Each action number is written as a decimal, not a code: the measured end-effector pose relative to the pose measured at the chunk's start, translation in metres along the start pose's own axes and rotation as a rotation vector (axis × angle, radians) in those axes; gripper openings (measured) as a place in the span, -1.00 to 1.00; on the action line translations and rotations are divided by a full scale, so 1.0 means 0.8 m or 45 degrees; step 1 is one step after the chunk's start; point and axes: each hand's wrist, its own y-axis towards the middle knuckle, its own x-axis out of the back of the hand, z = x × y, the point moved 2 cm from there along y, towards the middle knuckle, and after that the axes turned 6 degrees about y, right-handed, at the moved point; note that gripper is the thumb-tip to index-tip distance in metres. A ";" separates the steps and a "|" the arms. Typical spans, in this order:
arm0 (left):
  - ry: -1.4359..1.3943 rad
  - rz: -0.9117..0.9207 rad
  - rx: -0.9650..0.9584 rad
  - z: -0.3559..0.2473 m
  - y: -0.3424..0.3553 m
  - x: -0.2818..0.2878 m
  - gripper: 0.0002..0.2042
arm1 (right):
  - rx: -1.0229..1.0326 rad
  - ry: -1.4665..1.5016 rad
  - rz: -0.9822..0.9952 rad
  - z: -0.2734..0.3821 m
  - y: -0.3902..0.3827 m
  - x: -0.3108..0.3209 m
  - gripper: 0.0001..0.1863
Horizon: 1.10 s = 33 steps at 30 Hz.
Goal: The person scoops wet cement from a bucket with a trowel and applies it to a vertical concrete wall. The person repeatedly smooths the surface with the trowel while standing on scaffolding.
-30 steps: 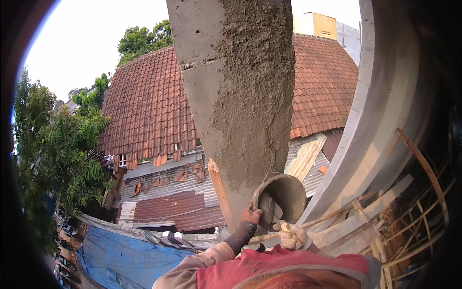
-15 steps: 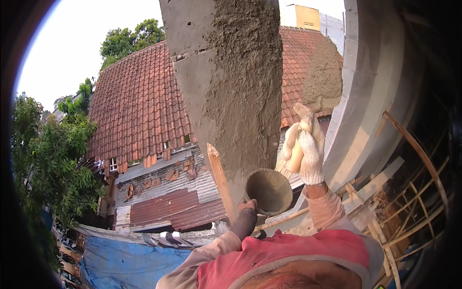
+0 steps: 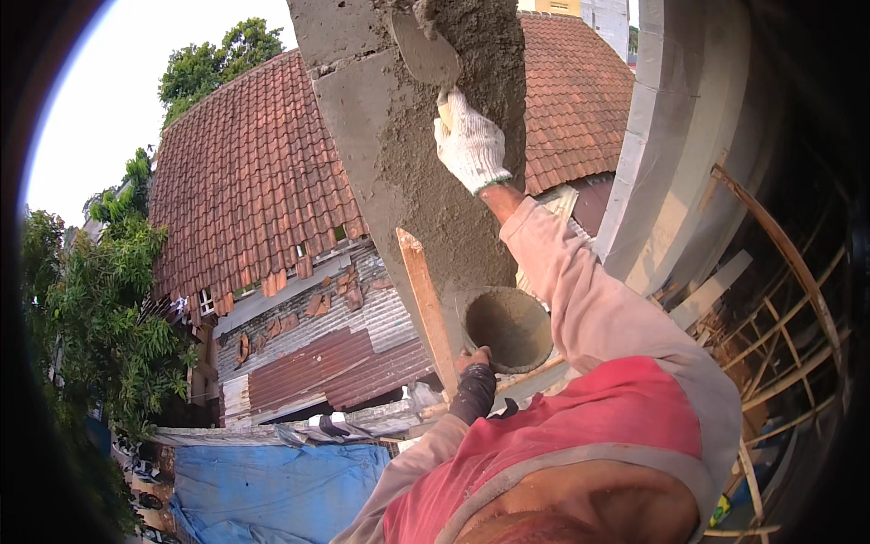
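Observation:
My right hand point(image 3: 471, 143), in a white knit glove, grips the handle of a trowel point(image 3: 426, 53). The trowel's blade lies against the upper part of a grey column point(image 3: 362, 118), on its rough band of wet mortar point(image 3: 426, 172). Lower down, my left hand point(image 3: 475, 359) has its bare fingers closed on the rim of a round mortar-stained bucket point(image 3: 509, 328). The bucket is tipped so its inside shows, with grey mortar smeared within. Beside it a wooden board point(image 3: 424, 304) leans against the column's lower left edge.
Beyond the column stands a tiled roof point(image 3: 263, 172) above rusty corrugated sheets point(image 3: 317, 372). A blue tarp point(image 3: 272, 485) spreads below on the left, near leafy trees point(image 3: 100, 308). To the right are a pale wall edge point(image 3: 639, 154) and bamboo poles point(image 3: 788, 245).
My right hand has swung up and left with the trowel, from beside the column onto its face. The mortar heap on the blade is mostly gone. My left hand still holds the bucket.

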 end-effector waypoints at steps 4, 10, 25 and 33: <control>-0.104 -0.200 -0.142 0.063 0.068 -0.019 -0.41 | -0.490 0.109 0.661 -0.042 -0.343 0.072 -0.61; 0.121 0.108 -0.137 0.031 0.059 -0.007 -0.31 | -0.780 -0.039 1.248 -0.103 -0.401 0.268 -0.51; 0.281 0.057 -0.828 -0.079 0.011 -0.011 -0.40 | -0.524 -0.187 1.719 -0.159 -0.407 0.225 -0.66; -0.163 0.194 -1.003 -0.083 -0.022 0.008 -0.25 | -1.766 1.271 1.766 -0.135 -0.436 0.217 -0.67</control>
